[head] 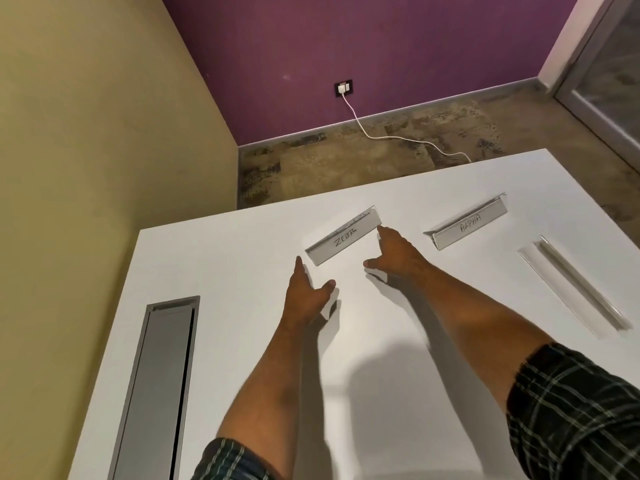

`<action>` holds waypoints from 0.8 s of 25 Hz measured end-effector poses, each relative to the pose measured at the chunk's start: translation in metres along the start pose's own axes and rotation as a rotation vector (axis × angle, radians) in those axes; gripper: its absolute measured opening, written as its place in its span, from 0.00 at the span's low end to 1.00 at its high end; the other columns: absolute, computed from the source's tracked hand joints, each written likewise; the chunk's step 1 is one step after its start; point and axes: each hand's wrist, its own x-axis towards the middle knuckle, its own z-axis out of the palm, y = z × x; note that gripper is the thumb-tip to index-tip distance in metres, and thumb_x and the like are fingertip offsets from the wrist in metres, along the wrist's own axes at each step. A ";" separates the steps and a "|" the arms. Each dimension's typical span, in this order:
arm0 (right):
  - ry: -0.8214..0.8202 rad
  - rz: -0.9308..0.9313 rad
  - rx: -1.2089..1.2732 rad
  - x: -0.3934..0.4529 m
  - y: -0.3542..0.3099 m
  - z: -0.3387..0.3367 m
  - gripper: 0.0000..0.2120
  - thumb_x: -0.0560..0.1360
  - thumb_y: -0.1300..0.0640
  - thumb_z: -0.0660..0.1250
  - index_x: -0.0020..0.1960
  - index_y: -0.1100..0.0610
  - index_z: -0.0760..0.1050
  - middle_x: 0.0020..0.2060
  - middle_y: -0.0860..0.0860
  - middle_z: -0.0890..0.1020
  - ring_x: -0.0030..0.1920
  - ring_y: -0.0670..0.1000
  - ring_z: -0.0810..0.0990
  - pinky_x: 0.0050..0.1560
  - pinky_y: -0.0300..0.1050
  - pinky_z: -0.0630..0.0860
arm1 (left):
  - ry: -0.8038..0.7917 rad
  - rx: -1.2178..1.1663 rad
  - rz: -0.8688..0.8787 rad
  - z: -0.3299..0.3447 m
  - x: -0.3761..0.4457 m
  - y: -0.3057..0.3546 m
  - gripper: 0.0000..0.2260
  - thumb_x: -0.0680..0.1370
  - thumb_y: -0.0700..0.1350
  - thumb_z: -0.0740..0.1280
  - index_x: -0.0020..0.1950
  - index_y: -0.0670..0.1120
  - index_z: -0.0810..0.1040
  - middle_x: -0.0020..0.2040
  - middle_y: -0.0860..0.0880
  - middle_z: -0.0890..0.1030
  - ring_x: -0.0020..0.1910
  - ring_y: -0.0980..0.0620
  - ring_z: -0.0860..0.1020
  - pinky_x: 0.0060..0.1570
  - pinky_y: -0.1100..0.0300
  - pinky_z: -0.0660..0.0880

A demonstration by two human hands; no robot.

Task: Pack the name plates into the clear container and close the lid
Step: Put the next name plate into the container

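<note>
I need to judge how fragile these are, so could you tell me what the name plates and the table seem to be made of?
ZEBRA plate and ALPHA plate: probably clear glossy acrylic holding paper inserts, judging by see-through edges. Table: smooth matt white, likely laminate.

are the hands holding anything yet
No. The left hand and right hand are open at either end of the ZEBRA name plate, gripping nothing.
</note>
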 end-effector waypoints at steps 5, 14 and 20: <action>0.040 0.021 0.037 0.039 -0.003 0.000 0.56 0.68 0.48 0.79 0.81 0.58 0.45 0.81 0.56 0.49 0.80 0.55 0.51 0.78 0.51 0.55 | -0.021 -0.017 0.044 0.006 0.024 -0.006 0.48 0.75 0.49 0.74 0.83 0.51 0.43 0.80 0.49 0.60 0.77 0.48 0.63 0.75 0.51 0.64; 0.064 0.034 0.231 0.064 -0.002 -0.005 0.50 0.67 0.55 0.80 0.80 0.55 0.55 0.70 0.56 0.75 0.68 0.56 0.75 0.70 0.51 0.71 | 0.035 -0.102 0.030 0.008 0.037 0.001 0.44 0.75 0.48 0.74 0.82 0.52 0.49 0.76 0.48 0.69 0.70 0.49 0.74 0.66 0.59 0.72; 0.120 -0.090 -0.018 -0.001 0.002 -0.009 0.35 0.68 0.58 0.76 0.73 0.54 0.71 0.61 0.54 0.79 0.60 0.55 0.79 0.62 0.49 0.75 | 0.215 0.171 0.031 -0.001 0.003 0.006 0.29 0.75 0.48 0.70 0.75 0.44 0.67 0.64 0.44 0.78 0.64 0.44 0.77 0.63 0.53 0.74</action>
